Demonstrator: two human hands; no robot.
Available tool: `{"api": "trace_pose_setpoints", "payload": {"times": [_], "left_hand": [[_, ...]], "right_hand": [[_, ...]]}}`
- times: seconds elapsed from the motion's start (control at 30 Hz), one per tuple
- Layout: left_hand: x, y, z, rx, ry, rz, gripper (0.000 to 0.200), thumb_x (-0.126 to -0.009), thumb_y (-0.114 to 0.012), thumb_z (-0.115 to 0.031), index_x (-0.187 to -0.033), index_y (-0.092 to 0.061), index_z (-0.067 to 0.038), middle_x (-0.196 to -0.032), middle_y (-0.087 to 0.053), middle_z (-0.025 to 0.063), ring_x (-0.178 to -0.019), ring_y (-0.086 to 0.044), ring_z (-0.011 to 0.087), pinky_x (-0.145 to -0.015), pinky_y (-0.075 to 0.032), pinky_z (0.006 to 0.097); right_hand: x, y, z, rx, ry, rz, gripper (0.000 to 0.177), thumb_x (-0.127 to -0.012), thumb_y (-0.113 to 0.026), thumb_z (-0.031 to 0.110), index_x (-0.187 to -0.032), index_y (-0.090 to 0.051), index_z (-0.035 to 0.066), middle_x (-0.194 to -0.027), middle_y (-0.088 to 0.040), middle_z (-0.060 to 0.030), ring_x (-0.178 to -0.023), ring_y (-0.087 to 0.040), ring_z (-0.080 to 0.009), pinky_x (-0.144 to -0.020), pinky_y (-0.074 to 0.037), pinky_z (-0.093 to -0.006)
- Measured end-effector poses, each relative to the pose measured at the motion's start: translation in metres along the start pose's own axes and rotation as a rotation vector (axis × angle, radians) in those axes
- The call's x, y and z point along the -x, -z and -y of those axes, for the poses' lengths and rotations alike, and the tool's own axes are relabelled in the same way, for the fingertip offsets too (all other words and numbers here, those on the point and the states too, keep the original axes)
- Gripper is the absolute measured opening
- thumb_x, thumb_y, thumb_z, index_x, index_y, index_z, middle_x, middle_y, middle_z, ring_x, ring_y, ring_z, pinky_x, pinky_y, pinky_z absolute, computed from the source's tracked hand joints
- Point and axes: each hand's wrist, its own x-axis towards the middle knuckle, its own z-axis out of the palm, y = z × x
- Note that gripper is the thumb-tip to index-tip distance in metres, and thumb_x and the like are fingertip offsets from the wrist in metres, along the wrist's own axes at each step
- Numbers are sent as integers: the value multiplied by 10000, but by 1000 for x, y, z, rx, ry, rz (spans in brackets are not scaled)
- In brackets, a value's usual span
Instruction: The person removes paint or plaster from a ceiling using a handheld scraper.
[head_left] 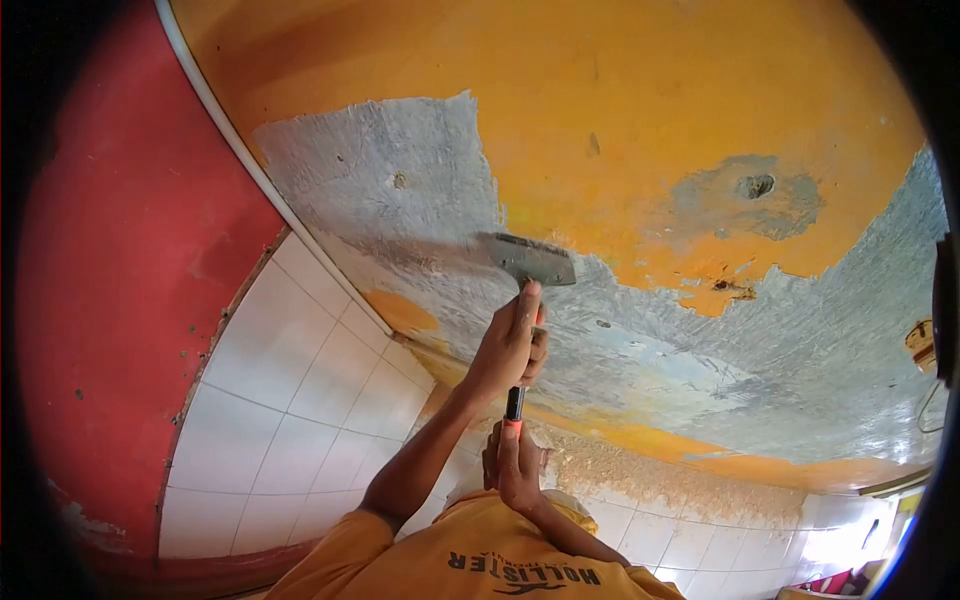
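Observation:
A long-handled scraper [532,262] with a wide metal blade lies against the wall, at the ragged lower edge of the orange paint [600,140]. Wrapped round the upper part of its red and black handle is my left hand [510,340], thumb up toward the blade. Lower down, near my chest, my right hand [515,468] grips the bottom of the same handle. Grey bare wall [400,170] shows to the left of the blade and below it.
A white pipe [255,165] runs down the corner beside a red wall [140,220] and white tiles [270,390]. A wall box [920,345] with a hanging wire is at the far right. The wall has a hole [760,186].

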Motion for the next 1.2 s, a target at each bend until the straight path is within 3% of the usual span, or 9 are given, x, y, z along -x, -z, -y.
{"api": "trace_pose_setpoints", "payload": {"times": [0.13,0.23,0.37,0.4,0.53,0.63,0.77,1.03,1.2], "left_hand": [[-8,18,32,-26,-35,-12,513,-1035,-359,-632,-866,-381,-148,-539,-264,-68,-372,-239,47,-348,-182,253],[-7,17,-5,3,-43,60,509,-1035,-364,-629,-863,-368,-151,-539,-260,-67,-369,-242,52,-349,-184,256],[-12,33,3,15,-16,98,470,-1042,-367,-614,-903,-362,-164,-552,-273,-63,-378,-251,50,-358,-190,249],[-13,33,13,16,-21,81,462,-1043,-368,-611,-913,-361,-168,-559,-281,-62,-381,-252,48,-361,-193,247],[-10,25,15,135,-31,129,376,-1072,-379,-528,-988,-396,-162,-591,-358,-64,-393,-288,39,-362,-221,228],[-11,29,22,279,-107,228,373,-1074,-380,-520,-1039,-425,-152,-603,-358,-62,-409,-303,38,-372,-239,216],[3,30,38,191,-59,230,433,-1070,-354,-544,-1076,-474,-128,-631,-345,-57,-435,-313,40,-372,-243,205],[-11,28,46,260,-86,275,382,-1073,-383,-525,-970,-451,-164,-633,-369,-73,-467,-316,35,-382,-239,220],[-3,17,18,261,-27,204,383,-1076,-378,-520,-957,-443,-162,-646,-377,-76,-465,-318,34,-391,-240,216]], "right_hand": [[-7,-9,-23,17,-8,-104,465,-1101,-321,405,-824,-462,61,-506,-454,-10,-397,-433,-102,-391,-363,-270],[-11,-16,9,-49,20,13,457,-1101,-336,401,-821,-461,62,-505,-433,3,-402,-428,-98,-398,-366,-264],[-12,-28,-10,-96,-16,-160,371,-1094,-387,383,-978,-468,40,-583,-462,-1,-447,-426,-88,-428,-382,-262],[-12,-19,-34,-23,44,-169,357,-1095,-388,370,-1095,-464,21,-607,-452,4,-458,-414,-84,-438,-376,-258],[-2,-21,-33,100,154,-216,368,-1096,-371,340,-1193,-458,-5,-621,-453,12,-462,-417,-77,-443,-374,-251],[3,-37,1,96,189,-245,373,-1094,-374,344,-1195,-441,-8,-631,-455,13,-461,-418,-73,-433,-371,-244],[13,-50,-47,-87,237,-232,441,-1090,-372,355,-1243,-398,-58,-643,-439,5,-439,-411,-75,-402,-350,-229],[4,-40,-26,140,196,-345,418,-1098,-369,329,-1294,-448,-31,-620,-431,18,-416,-386,-62,-408,-321,-223],[9,-48,-1,13,171,-320,389,-1097,-383,322,-1272,-460,-16,-590,-441,19,-420,-376,-58,-415,-319,-224]]}}
